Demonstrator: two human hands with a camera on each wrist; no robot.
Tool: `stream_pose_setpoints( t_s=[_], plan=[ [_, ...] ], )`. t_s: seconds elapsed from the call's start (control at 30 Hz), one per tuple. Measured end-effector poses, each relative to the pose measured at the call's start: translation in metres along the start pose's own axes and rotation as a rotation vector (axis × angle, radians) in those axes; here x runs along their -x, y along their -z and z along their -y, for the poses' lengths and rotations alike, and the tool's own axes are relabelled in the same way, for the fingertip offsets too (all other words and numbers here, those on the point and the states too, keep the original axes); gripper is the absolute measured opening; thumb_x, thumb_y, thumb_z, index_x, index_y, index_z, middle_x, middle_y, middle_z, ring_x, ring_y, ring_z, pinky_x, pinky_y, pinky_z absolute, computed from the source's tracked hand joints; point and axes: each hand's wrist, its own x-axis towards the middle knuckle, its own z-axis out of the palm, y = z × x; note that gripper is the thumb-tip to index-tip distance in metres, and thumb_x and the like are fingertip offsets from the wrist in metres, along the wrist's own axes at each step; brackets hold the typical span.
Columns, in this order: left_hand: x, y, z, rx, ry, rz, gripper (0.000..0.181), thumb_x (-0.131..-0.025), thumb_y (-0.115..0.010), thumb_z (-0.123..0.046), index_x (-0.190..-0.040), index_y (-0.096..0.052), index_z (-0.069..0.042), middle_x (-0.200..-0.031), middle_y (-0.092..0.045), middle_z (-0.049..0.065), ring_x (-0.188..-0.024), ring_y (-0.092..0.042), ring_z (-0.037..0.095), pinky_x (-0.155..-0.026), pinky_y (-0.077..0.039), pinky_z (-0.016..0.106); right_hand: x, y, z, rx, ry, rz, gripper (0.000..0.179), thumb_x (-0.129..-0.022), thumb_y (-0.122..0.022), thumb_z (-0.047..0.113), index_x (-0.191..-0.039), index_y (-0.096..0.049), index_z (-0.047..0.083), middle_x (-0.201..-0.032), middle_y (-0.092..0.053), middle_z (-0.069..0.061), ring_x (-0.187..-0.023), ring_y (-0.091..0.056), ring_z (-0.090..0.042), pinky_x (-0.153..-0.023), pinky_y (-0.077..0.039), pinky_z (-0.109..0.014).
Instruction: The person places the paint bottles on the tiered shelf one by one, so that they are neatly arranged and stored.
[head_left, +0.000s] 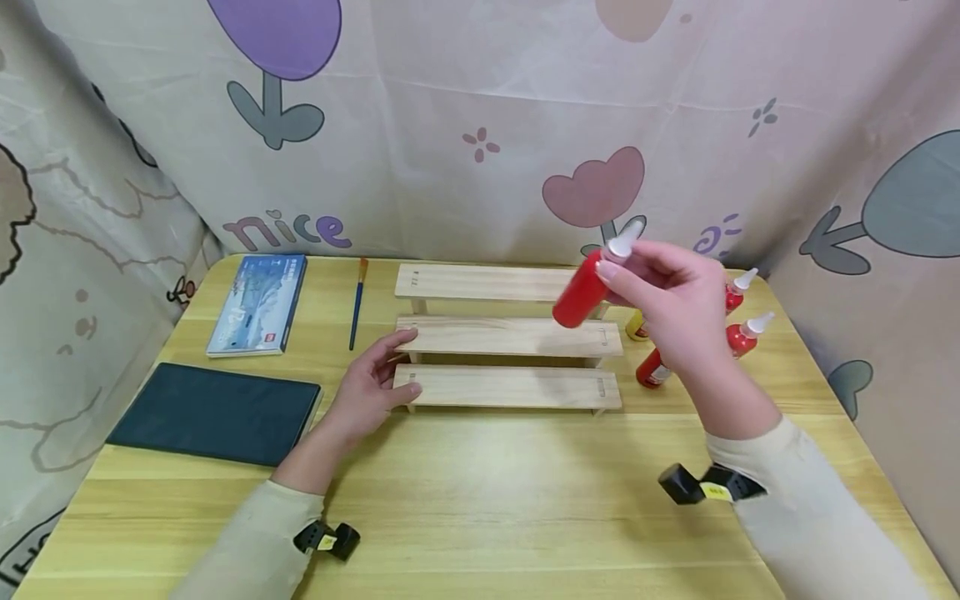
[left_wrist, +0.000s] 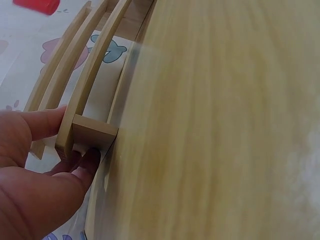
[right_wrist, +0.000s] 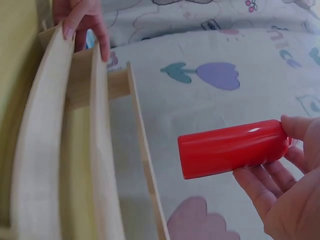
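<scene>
A three-tier pale wooden rack [head_left: 510,337] stands on the table. At its left end my left hand [head_left: 367,383] grips the lower two tiers, thumb on the lowest board and a finger on the middle one. In the left wrist view, other fingertips [left_wrist: 89,162] curl under the board beside the support. My right hand [head_left: 686,304] pinches a red squeeze bottle [head_left: 579,292] near its white nozzle cap. The bottle is tilted, base down to the left, and overlaps the rack's upper right part. In the right wrist view it is raised beside the boards.
Right of the rack, partly hidden by my right arm, are red bottles [head_left: 741,340] with white nozzles and a yellow one [head_left: 636,325]. To the left lie a paintbrush [head_left: 357,304], a blue printed box [head_left: 258,304] and a dark flat folder [head_left: 217,412]. Patterned curtains [head_left: 480,100] border the table.
</scene>
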Motion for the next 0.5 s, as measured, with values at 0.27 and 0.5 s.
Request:
stream_pose_setpoints(
  t_s=[0.27,0.5],
  plan=[
    [0.0,0.0,-0.002,0.008,-0.003,0.003,0.07,-0.088,-0.068,0.013,-0.149,-0.047,-0.015,-0.151,-0.038,0.007,-0.131,-0.042,0.03,-0.114,-0.026,0.045,-0.03,-0.033,0.001,-0.025,0.052,0.058,0.021,-0.087,-0.078,0.008,-0.108,-0.077,0.005,-0.097,-0.071,-0.014,-0.085,-0.066,-0.027,-0.074,-0.058,-0.033],
    [0.0,0.0,-0.001,0.001,0.001,-0.002,0.071,-0.087,-0.069,0.013,-0.149,-0.047,-0.015,-0.151,-0.039,0.006,-0.13,-0.043,0.029,-0.114,-0.026,0.044,-0.051,-0.063,-0.008,-0.084,0.007,0.098,0.015,-0.084,-0.081,0.006,-0.098,-0.076,0.005,-0.095,-0.073,-0.013,-0.087,-0.07,-0.026,-0.077,-0.058,-0.037]
  ],
)
